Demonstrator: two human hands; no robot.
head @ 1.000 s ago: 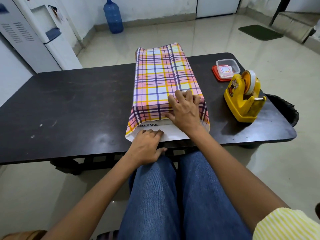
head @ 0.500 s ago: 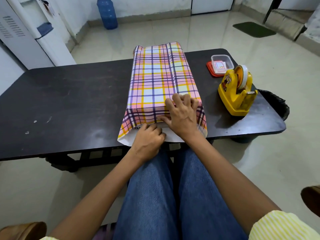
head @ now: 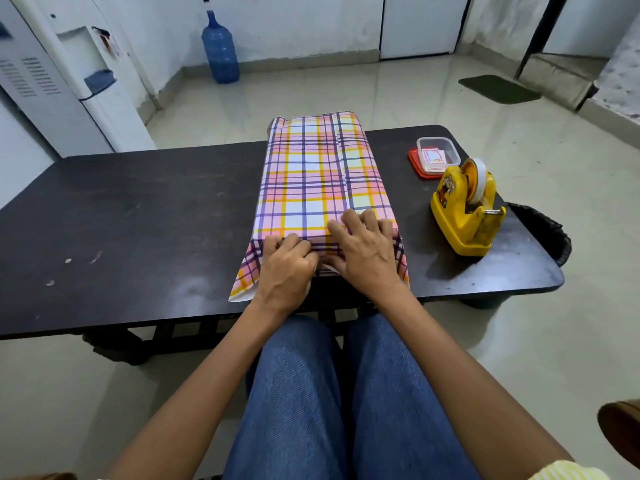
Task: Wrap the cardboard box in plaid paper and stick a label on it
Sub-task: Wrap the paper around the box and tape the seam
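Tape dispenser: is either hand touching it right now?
No, the yellow tape dispenser stands alone at the table's right side, while the left hand and right hand both press the plaid paper at the box's near end.

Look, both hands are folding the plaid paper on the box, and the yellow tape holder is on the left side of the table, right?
Not quite. The yellow tape holder sits on the right side of the table, as the head view shows. The left hand and right hand are indeed pressing the plaid paper at the box's near end.
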